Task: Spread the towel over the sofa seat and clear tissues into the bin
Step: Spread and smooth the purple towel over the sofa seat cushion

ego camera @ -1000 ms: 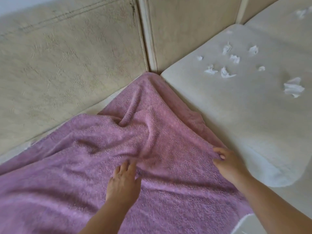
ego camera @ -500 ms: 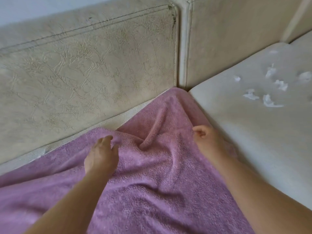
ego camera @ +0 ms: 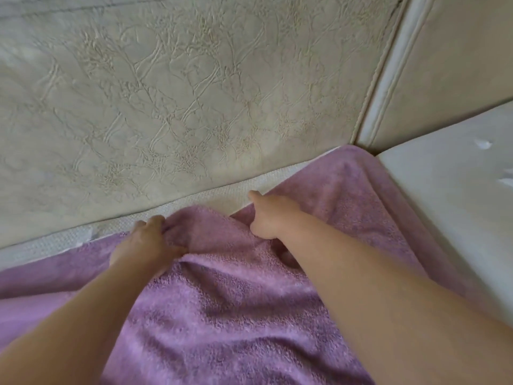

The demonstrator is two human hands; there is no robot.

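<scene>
**towel (ego camera: 249, 315) back edge reached, bump left to flatten**

since half a second back, both hands have been pushed further toward the backrest (ego camera: 194, 93), and the view has been swung left so most of the tissues are cut off. the left hand (ego camera: 144, 245) is curled round a raised fold at the towel's rear edge. the right hand (ego camera: 270, 216) is closed on the edge just beside it, one finger stuck out along the hem; how much cloth is actually pinched there can't be made out. the towel is laid over the sofa seat (ego camera: 194, 202), its far corner pushed into the angle where the two backrests meet, with a bump bunched up between the hands.

for this step, the rear edge should probably be drawn back to the crease and the bump pulled flat sideways, hands taken apart rather than shoved forward, otherwise the fold just gets chased around. terry cloth likely drags on the woven seat, so a small lift before the pull would be advised.

a strip of pale woven seat is left uncovered along the backrest, which is cracked, cream, leather-looking stuff. on the next cushion (ego camera: 444, 195) to the right a couple of white tissues (ego camera: 484, 144) are seen at the frame edge, not yet cleared. no bin is in view.
</scene>
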